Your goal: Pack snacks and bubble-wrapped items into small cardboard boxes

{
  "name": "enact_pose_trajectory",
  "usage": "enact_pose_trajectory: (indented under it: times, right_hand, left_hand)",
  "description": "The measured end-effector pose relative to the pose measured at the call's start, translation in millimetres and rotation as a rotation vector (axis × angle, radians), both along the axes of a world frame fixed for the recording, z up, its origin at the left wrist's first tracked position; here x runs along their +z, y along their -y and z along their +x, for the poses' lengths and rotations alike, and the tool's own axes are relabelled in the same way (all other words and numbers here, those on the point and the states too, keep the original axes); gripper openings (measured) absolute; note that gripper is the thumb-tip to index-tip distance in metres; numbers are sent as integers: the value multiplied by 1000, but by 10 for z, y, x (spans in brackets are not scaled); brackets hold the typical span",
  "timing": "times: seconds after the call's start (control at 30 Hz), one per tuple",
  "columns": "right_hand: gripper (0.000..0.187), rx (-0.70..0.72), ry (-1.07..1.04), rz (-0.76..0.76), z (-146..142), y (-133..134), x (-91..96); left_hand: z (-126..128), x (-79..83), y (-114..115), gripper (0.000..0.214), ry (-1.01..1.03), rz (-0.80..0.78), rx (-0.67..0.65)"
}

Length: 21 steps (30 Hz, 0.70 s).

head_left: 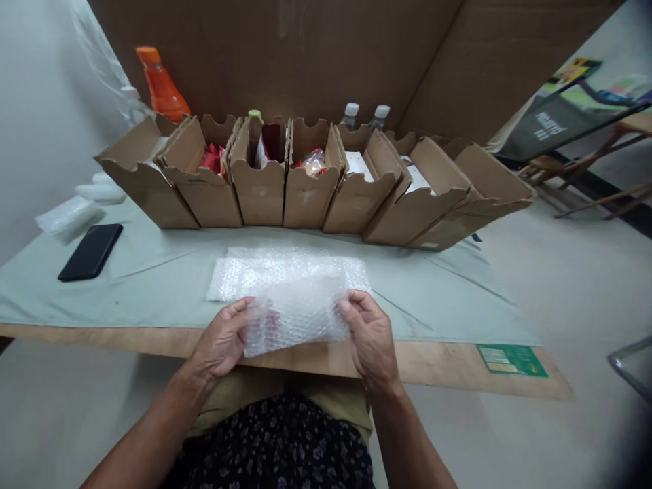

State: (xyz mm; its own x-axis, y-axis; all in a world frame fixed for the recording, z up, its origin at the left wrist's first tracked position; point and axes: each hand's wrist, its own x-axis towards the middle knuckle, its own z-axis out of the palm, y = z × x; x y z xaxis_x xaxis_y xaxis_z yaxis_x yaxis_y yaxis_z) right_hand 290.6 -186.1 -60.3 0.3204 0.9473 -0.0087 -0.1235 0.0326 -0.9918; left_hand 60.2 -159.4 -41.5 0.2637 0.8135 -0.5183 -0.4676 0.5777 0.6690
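Between my two hands a bubble wrap bag (303, 312) is held up over the table's front edge. My left hand (227, 336) pinches its left side, and my right hand (369, 333) grips its right side between thumb and fingers. A reddish patch shows through the plastic near the left end; whether something lies inside I cannot tell. Just behind it, more bubble wrap (275, 270) lies flat on the pale green cloth, partly covered from view by the held piece.
A row of several open cardboard bins (310, 200) stands across the back, some holding small packets and white boxes. An orange bottle (166, 92) rises behind them. At left lie a black phone (92, 252) and a clear plastic bundle (71, 216). A green label (512, 360) marks the front right edge.
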Motion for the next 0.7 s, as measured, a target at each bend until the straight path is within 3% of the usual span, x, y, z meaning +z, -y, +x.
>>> enact_pose_trajectory:
  times: [0.17,0.23,0.33,0.4,0.5,0.6,0.7]
  right_hand:
    - [36,-10,296,65,12,18,-7]
    - [41,69,342,97,5,22,-16]
    - [69,245,307,82,-29,23,-39]
    - [83,274,213,47,-58,27,-54]
    - [69,275,2,-49,-66,51,-49]
    - [48,188,-52,-103,-2,35,-6]
    - [47,76,179,-70,97,-125,-2]
  left_hand:
    - [-128,40,-69,42,-48,57,20]
    - [-112,67,-50,37,-18,89,-9]
    - [-28,111,21,31,121,124,-102]
    - [19,146,78,35,226,141,-175]
    - [-9,193,109,43,261,162,-209]
    - [-147,193,-36,37,14,250,-160]
    - [-271,127,-345,23,-396,463,-63]
